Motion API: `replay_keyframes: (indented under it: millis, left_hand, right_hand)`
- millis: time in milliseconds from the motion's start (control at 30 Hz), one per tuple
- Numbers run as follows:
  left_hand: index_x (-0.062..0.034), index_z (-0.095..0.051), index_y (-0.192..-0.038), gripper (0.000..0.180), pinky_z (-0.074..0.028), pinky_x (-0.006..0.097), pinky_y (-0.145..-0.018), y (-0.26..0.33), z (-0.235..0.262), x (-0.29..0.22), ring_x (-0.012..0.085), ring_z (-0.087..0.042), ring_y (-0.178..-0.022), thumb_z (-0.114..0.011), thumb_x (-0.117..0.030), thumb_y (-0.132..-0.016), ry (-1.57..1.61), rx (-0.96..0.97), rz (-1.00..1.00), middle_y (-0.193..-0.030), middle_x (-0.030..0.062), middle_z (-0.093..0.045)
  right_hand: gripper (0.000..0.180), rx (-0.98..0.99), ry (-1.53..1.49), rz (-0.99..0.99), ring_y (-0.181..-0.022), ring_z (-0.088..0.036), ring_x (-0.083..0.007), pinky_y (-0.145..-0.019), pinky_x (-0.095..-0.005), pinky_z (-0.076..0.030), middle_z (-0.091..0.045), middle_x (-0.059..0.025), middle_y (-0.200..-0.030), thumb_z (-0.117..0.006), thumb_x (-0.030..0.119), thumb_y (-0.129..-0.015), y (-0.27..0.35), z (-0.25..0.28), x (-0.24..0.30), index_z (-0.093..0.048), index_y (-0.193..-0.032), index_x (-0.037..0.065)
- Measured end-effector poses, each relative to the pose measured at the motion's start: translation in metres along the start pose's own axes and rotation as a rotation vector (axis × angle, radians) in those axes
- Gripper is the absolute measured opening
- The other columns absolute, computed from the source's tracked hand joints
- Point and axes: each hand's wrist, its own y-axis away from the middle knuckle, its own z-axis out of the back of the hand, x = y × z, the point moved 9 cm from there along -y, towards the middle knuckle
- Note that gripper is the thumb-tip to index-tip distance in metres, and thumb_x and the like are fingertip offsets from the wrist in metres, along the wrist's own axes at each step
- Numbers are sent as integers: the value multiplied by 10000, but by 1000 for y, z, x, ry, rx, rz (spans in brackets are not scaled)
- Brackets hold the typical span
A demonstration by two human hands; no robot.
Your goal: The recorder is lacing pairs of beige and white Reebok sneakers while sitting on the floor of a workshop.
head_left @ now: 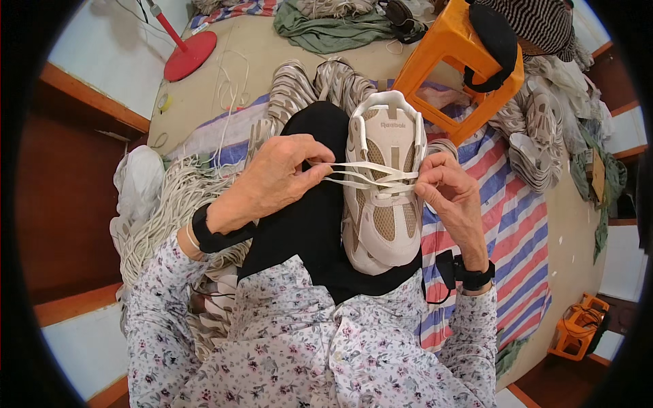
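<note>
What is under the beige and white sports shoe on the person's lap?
The beige and white sports shoe rests on a black-trousered leg, and beside that lies a red, white and blue striped sheet. The shoe's sole and whatever is directly beneath it are covered.

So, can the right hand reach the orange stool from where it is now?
Probably yes. The right hand pinches a white lace at the sneaker, and the orange stool stands just beyond it with nothing between; it would have to drop the lace first.
</note>
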Motion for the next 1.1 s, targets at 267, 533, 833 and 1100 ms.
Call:
replay_keyframes:
  millis: [267,533,833,1100]
  left_hand:
    - [17,-711,-890,85,-351,302,-553,-4,25,5,152,-489,-617,-648,-40,-889,-104,-97,-50,-706,64,-544]
    - [-4,-733,-959,123,-408,282,-557,1,77,39,142,-538,-639,-660,-29,-863,-314,-361,8,-768,72,-585]
    - [-36,-602,-956,223,-491,276,-534,1,-35,-48,160,-595,-638,-740,-2,-784,-156,-62,-201,-1017,73,-579]
    - [7,-551,-961,90,-459,258,-464,1,-33,-44,105,-607,-527,-567,57,-888,197,-26,59,-751,67,-609]
  right_hand:
    - [67,20,-40,9,-901,-517,-80,-730,-206,-410,-537,7,-1004,-758,52,-851,0,2,-8,-716,-896,24]
    - [88,-33,-173,-67,-792,-488,-52,-694,-196,-391,-519,28,-944,-720,16,-869,-8,-11,-1,-710,-952,45]
    - [166,-15,259,226,-741,-481,-69,-634,-215,-397,-513,-9,-911,-693,-51,-837,-14,-11,29,-619,-976,-1]
    - [33,62,-212,-93,-589,-462,-39,-512,-188,-349,-561,35,-772,-600,41,-975,-19,-14,18,-580,-973,15]
